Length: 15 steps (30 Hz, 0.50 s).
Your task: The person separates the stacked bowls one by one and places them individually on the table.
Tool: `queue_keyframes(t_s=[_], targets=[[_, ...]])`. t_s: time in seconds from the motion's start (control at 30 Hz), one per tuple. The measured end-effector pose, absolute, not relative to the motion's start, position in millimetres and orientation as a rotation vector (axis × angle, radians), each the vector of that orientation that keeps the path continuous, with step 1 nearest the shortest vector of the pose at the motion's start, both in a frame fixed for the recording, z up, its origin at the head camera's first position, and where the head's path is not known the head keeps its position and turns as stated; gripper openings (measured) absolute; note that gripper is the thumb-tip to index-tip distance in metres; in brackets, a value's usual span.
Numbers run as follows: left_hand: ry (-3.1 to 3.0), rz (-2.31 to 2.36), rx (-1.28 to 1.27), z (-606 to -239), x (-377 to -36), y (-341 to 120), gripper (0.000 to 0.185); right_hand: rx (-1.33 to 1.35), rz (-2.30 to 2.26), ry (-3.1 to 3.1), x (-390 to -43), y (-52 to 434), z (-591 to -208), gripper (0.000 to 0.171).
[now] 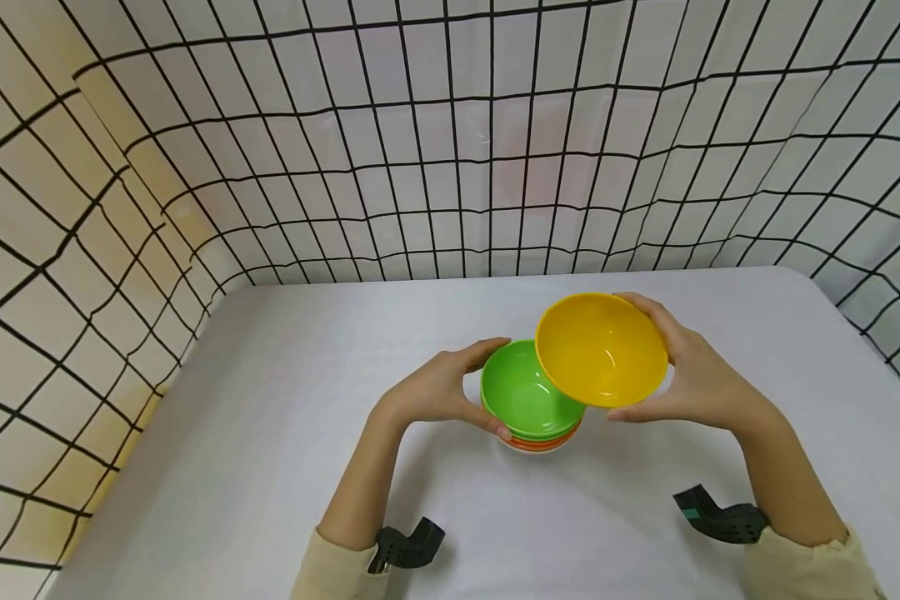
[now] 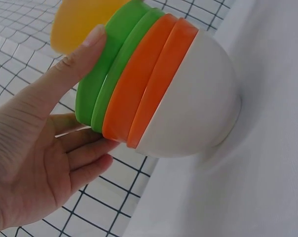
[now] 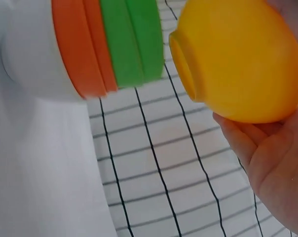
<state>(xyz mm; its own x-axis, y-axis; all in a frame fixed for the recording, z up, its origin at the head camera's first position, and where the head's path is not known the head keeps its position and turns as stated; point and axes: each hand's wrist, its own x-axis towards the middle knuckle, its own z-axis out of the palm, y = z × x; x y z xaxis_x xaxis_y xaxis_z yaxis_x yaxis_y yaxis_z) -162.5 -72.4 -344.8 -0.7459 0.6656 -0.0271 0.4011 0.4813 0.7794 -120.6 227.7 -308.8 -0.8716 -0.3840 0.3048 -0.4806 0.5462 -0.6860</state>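
A white counter (image 1: 270, 467) fills the lower part of the head view, walled on the far side and on both flanks by white sheeting with a black grid (image 1: 450, 150) that bows and creases.

Near the counter's middle stands a stack of nested bowls (image 1: 528, 400). The left wrist view shows its layers: a white bowl (image 2: 198, 103) at the bottom resting on the counter, two orange rims (image 2: 149, 84) above it, then two green rims (image 2: 114, 64), the green bowl on top showing its open hollow in the head view.

The yellow bowl (image 1: 600, 348) is lifted clear of the stack, tilted with its mouth toward the camera, overlapping the stack's right edge in the head view. The right wrist view shows a gap between its foot and the green rims, so it touches nothing but the hand.

The right hand (image 1: 693, 375) has a curled grip on the yellow bowl, fingers over the far rim and thumb under the near side; the palm cups its outer wall in the right wrist view.

The left hand (image 1: 438, 387) steadies the stack from the left, thumb (image 2: 82, 49) against the green rims and fingers curved around the orange ones; how firmly it presses is hard to judge.

Cream sleeves and dark wrist mounts (image 1: 408, 546) show at the bottom edge.
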Motion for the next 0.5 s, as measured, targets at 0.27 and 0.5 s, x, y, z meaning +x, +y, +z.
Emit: queue_keyframes(t_s=[0.27,0.5], targets=[[2.411,1.136,0.902,-345,-163,-72,0.104,0.424,1.181,-2.722,-128,247,-311,0.112],[2.404,1.149,0.912,-347,-164,-72,0.103,0.29,1.236,-2.789,-136,253,-317,0.111]])
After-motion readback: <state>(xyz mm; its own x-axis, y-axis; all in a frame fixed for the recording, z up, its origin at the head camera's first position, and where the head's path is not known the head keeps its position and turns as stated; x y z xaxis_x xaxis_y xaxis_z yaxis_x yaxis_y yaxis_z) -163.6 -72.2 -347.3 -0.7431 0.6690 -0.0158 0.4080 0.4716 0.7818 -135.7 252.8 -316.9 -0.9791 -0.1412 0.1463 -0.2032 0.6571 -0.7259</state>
